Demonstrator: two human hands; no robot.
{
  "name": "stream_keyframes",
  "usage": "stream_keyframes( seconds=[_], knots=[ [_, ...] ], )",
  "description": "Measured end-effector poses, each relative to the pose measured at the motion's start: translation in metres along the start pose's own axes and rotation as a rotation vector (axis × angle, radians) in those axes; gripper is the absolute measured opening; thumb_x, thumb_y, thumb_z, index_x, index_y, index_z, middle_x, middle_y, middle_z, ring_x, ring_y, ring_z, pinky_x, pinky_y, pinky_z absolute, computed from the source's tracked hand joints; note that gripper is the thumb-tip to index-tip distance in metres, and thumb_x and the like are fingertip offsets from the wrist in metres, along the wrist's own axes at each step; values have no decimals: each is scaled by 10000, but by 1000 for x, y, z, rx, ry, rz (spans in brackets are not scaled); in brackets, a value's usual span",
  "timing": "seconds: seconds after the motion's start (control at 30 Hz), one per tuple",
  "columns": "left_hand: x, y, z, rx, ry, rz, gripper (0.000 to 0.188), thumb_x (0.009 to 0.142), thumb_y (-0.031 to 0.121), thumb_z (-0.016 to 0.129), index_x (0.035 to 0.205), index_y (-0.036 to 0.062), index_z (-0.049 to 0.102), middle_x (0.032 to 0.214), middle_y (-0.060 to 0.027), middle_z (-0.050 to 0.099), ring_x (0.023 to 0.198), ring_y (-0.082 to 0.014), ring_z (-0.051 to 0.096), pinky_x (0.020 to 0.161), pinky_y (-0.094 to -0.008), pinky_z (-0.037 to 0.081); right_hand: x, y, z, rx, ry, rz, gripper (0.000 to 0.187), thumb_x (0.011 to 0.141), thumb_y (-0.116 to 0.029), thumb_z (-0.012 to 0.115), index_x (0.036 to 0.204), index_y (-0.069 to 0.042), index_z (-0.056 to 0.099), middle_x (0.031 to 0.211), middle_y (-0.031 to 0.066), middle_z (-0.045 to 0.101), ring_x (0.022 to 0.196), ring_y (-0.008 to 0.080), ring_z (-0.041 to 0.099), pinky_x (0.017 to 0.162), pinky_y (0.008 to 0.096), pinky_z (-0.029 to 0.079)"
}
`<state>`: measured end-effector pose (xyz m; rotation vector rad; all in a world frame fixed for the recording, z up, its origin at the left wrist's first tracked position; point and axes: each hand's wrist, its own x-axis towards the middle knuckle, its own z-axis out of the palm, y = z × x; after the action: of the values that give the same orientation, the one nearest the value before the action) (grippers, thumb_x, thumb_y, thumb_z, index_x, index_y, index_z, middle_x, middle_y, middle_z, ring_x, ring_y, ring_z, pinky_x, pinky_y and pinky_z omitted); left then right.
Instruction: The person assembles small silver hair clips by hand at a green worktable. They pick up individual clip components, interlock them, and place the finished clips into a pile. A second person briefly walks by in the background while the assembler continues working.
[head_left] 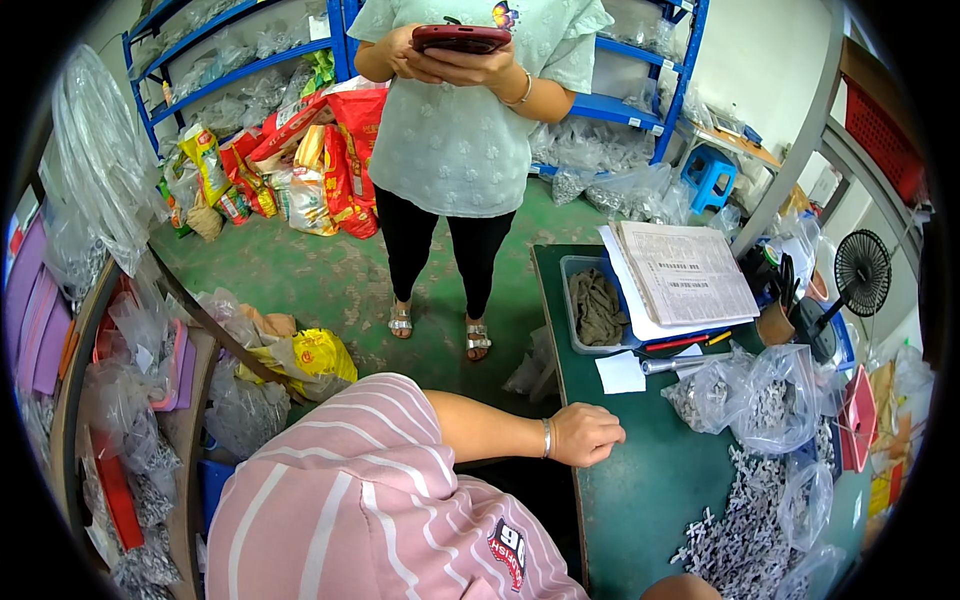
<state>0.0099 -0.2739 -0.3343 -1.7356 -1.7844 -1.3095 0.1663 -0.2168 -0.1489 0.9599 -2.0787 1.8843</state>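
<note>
My left hand point(588, 435), with a silver bracelet on its wrist, rests on the near-left edge of the green table point(640, 480). Its fingers are curled in and nothing shows in them. A patch of bare skin at the lower edge may be part of my right arm; no right hand or fingers can be made out. Right of my left hand, a heap of small grey metal parts point(745, 520) lies on the tabletop. Beyond it are clear plastic bags of such parts point(775, 400). A white paper slip point(621, 372) lies just past my left hand.
Across from me a person point(455, 130) stands holding a red phone point(462, 39). On the table are a bin with a cloth point(597, 305), a printed paper stack point(685, 270) and a black fan point(862, 272). Blue shelves point(235, 72) stand behind; bagged parts point(130, 420) crowd the left.
</note>
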Motion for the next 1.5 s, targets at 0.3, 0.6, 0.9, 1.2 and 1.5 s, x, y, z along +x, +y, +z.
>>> stream_keyframes(
  seconds=[0.3,0.6,0.9,1.2,1.5],
  knots=[
    [1,1,-3,-8,4,9,93,702,37,594,791,61,585,682,-66,523,608,-257,552,544,-362,456,0,-28,-2,149,-188,-267,344,790,-416,549,587,-156,451,566,20,438,502,221,486,444,363,344],
    [1,4,-15,65,-8,-51,114,647,8,603,740,71,621,581,-68,506,516,-253,532,468,-355,436,-12,-75,-8,227,-501,-464,206,779,-217,567,632,-81,519,638,87,524,552,240,526,545,370,427],
    [-19,-12,7,-47,-41,-155,112,682,93,615,793,88,614,694,-71,578,650,-265,592,581,-374,492,77,-35,-47,-291,105,159,484,756,26,579,1233,64,502,688,32,595,609,111,560,584,223,443],
    [1,2,-3,22,-33,5,110,720,64,596,829,73,584,668,-64,523,604,-258,544,532,-370,447,261,5,-49,-512,41,239,571,766,-11,520,1332,-38,452,587,-19,479,516,61,415,486,236,352],
    [0,2,3,-23,-32,27,101,724,61,590,825,61,578,703,-65,515,621,-249,543,548,-352,451,190,50,-60,-850,-445,324,179,696,-71,568,840,-13,658,789,188,655,757,332,647,687,393,515]
  ],
)
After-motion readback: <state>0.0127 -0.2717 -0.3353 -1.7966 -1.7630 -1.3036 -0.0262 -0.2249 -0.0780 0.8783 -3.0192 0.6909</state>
